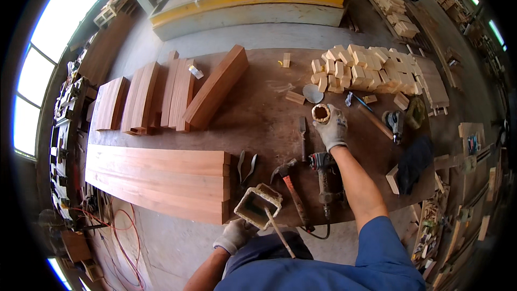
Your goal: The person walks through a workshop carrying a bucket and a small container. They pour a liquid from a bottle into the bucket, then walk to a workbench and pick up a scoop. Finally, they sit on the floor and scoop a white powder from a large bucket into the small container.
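Observation:
In my gloved left hand (237, 235), at the table's near edge, is a square, open-topped container (273, 199) with a crusted pale rim. A thin stick (280, 234) leans out of it toward my body. My right hand (334, 129), also gloved, reaches across the table with its fingers closed around a small round cup (314, 113), whose rim is crusted and whose inside looks reddish brown. Near that hand lie a chisel (303, 139), a pneumatic tool (326, 180) and a round pale lid-like disc (313, 94). A hammer (293, 191) and pliers (246, 167) rest between my arms.
Long planks (156, 178) are stacked at the table's near left, with reddish beams (218, 86) behind. Many small wooden blocks (366, 70) pile at the far right. A second hammer (374, 118), a grinder (395, 124) and dark cloth (417, 164) lie rightward. A red hose (129, 237) trails on the floor.

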### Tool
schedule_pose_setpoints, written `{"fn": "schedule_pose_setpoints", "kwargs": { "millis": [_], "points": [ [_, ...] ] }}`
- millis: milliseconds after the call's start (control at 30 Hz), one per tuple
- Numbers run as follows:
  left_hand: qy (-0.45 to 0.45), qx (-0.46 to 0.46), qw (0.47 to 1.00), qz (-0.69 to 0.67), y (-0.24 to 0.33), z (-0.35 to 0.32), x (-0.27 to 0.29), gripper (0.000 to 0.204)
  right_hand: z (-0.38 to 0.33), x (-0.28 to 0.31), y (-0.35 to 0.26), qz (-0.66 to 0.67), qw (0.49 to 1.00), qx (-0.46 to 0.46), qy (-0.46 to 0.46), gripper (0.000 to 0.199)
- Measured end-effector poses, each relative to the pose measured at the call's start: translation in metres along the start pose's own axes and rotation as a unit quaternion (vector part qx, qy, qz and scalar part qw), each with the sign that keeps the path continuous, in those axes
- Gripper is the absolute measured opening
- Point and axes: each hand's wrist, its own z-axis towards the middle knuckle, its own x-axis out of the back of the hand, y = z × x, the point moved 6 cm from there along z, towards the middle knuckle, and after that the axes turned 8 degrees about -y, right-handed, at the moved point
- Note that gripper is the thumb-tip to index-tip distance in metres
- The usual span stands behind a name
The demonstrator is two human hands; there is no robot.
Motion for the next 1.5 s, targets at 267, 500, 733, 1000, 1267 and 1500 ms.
{"fn": "schedule_pose_setpoints", "kwargs": {
  "millis": [267,500,733,1000,1267,1500],
  "points": [
    [0.015,-0.033,0.998,0.053,-0.022,0.012,-0.013,0.036,0.023,-0.047,0.032,0.147,0.976,-0.155,0.032,0.044],
    [-0.048,-0.074,0.994,0.063,-0.048,0.033,-0.018,0.031,0.008,-0.008,0.005,0.072,0.987,-0.14,-0.039,0.054],
    [-0.061,-0.054,0.992,-0.101,-0.04,0.044,-0.014,0.013,-0.162,0.049,-0.031,0.216,0.969,-0.036,-0.117,0.027],
    [-0.065,-0.096,0.984,-0.134,-0.042,0.047,-0.009,0.016,-0.337,0.026,-0.078,0.238,0.905,-0.224,-0.274,0.026],
    [-0.241,-0.111,0.963,0.048,-0.017,0.021,0.014,0.043,-0.396,-0.019,-0.177,0.421,0.831,-0.286,-0.224,0.039],
    [-0.188,-0.218,0.922,0.258,-0.016,-0.021,0.034,0.051,-0.375,-0.092,-0.199,0.392,0.792,-0.378,-0.278,0.041]
  ]
}}
